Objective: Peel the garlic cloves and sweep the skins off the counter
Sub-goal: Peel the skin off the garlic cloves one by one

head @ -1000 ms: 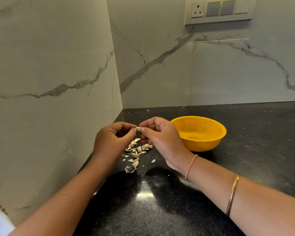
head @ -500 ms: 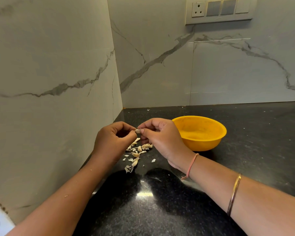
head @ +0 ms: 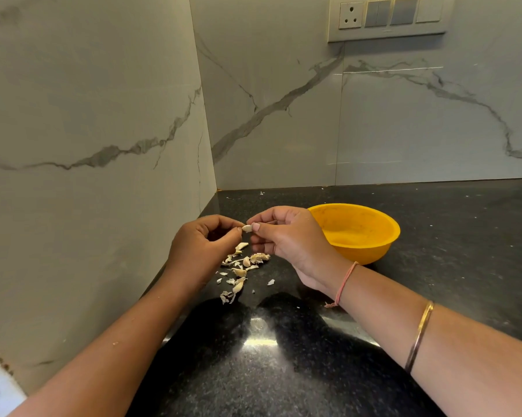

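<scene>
A small pale garlic clove (head: pixel 247 228) is held in the air between both hands, above the black counter (head: pixel 283 371). My left hand (head: pixel 204 246) pinches its left end with curled fingers. My right hand (head: pixel 289 236) pinches its right end between thumb and forefinger. Below the hands lies a loose pile of garlic skins and cloves (head: pixel 242 267), scattered toward the left wall. I cannot tell which pieces in the pile are whole cloves.
A yellow bowl (head: pixel 374 251) stands just right of my right hand, its inside looking bare. Marble walls (head: pixel 103 145) close the corner at left and back. A switch panel (head: pixel 389 18) hangs high on the back wall. Tiny skin flecks dot the counter.
Both hands have stayed over the pile, only working the clove slightly; more of the pale clove shows between the fingertips than half a second ago.
</scene>
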### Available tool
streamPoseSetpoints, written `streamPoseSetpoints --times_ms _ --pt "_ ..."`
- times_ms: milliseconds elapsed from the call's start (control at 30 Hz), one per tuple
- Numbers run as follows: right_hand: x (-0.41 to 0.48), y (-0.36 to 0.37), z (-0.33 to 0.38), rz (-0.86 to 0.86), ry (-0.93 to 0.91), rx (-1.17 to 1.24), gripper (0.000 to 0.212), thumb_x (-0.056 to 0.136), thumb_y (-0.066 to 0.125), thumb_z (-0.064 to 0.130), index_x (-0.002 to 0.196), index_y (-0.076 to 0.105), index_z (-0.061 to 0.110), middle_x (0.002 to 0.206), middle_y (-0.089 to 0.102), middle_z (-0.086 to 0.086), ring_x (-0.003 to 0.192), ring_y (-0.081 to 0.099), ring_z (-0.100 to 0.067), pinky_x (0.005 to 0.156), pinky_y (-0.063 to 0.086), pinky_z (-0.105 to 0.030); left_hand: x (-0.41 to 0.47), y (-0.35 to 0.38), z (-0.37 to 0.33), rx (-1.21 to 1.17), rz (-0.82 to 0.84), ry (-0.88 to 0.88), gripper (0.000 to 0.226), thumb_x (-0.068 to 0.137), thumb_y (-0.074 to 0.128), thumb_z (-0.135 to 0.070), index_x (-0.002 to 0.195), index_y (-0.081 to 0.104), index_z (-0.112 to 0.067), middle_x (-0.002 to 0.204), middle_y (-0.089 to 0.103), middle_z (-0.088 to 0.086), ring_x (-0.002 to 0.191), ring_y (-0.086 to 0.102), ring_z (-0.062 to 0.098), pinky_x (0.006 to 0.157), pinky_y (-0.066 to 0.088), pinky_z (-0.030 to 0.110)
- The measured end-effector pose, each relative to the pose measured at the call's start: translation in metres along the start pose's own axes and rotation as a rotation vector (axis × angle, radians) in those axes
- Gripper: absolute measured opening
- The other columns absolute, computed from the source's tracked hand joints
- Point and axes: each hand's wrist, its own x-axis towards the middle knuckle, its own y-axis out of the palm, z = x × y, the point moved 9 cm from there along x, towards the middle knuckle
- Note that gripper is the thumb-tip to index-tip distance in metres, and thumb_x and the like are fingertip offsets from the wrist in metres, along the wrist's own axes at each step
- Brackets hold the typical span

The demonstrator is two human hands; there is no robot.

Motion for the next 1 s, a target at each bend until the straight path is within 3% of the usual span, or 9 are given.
streamPoseSetpoints --times_ms 100,200,267,367,500,667,833,1000 --pt "0.000 0.000 -0.001 -0.002 0.010 0.035 0.010 0.089 0.056 -0.003 0.090 0.065 0.001 0.073 0.063 -0.009 0.061 0.062 -0.010 0.059 0.055 -0.021 0.000 -0.001 0.001 -0.034 -0.008 -0.024 0.017 0.084 0.065 -0.013 0.076 0.071 -0.026 0.065 0.068 -0.003 0.065 0.061 0.012 0.073 0.056 0.041" --pt "-0.002 0.000 0.002 -0.003 -0.024 -0.030 0.009 0.089 0.057 -0.002 0.090 0.066 0.001 0.072 0.064 -0.007 0.060 0.061 -0.009 0.060 0.056 -0.021 0.000 -0.003 0.000 -0.020 -0.028 -0.019 0.017 0.084 0.065 -0.013 0.074 0.070 -0.026 0.066 0.068 -0.001 0.066 0.061 0.016 0.074 0.055 0.044" --pt "-0.003 0.000 0.007 -0.022 -0.087 -0.137 0.009 0.088 0.059 0.000 0.089 0.067 0.003 0.070 0.064 -0.005 0.059 0.062 -0.009 0.061 0.057 -0.022 0.000 -0.004 -0.001 0.012 -0.030 -0.004 0.017 0.083 0.066 -0.014 0.072 0.070 -0.026 0.064 0.067 -0.003 0.064 0.061 0.012 0.071 0.055 0.039" --pt "-0.005 -0.002 0.017 -0.079 -0.201 -0.326 0.009 0.087 0.060 0.004 0.086 0.069 0.007 0.070 0.066 -0.005 0.063 0.065 -0.014 0.067 0.059 -0.036 0.000 -0.003 -0.001 0.065 -0.011 0.022 0.015 0.082 0.067 -0.017 0.072 0.070 -0.027 0.062 0.068 -0.010 0.059 0.059 0.002 0.063 0.051 0.025" --pt "-0.005 -0.001 0.018 -0.096 -0.231 -0.394 0.010 0.087 0.061 0.005 0.082 0.069 0.009 0.069 0.066 -0.005 0.061 0.065 -0.014 0.069 0.058 -0.042 0.000 -0.002 -0.002 0.118 0.004 0.045 0.019 0.082 0.068 -0.015 0.070 0.069 -0.030 0.062 0.067 -0.015 0.057 0.057 -0.003 0.052 0.042 0.008" --pt "-0.004 -0.001 0.016 -0.074 -0.203 -0.362 0.010 0.087 0.061 0.004 0.083 0.069 0.007 0.067 0.065 -0.005 0.059 0.063 -0.012 0.068 0.059 -0.039 -0.001 -0.001 -0.003 0.160 0.019 0.063 0.023 0.081 0.067 -0.013 0.068 0.068 -0.032 0.066 0.068 -0.014 0.058 0.059 -0.002 0.052 0.041 0.006" --pt "-0.004 0.000 0.015 -0.039 -0.170 -0.230 0.009 0.089 0.057 0.001 0.091 0.066 0.003 0.067 0.062 -0.003 0.055 0.059 -0.004 0.058 0.056 -0.021 0.001 0.000 0.000 0.087 0.009 0.034 0.021 0.082 0.067 -0.012 0.068 0.068 -0.027 0.057 0.064 -0.012 0.056 0.055 -0.002 0.055 0.043 0.012" --pt "-0.005 0.001 0.017 -0.020 -0.193 -0.205 0.008 0.090 0.056 0.001 0.092 0.063 0.004 0.069 0.062 -0.004 0.056 0.060 -0.005 0.057 0.056 -0.022 0.002 0.002 0.003 0.027 0.021 0.009 0.020 0.083 0.065 -0.010 0.069 0.068 -0.024 0.056 0.064 -0.012 0.056 0.055 -0.001 0.056 0.046 0.014"
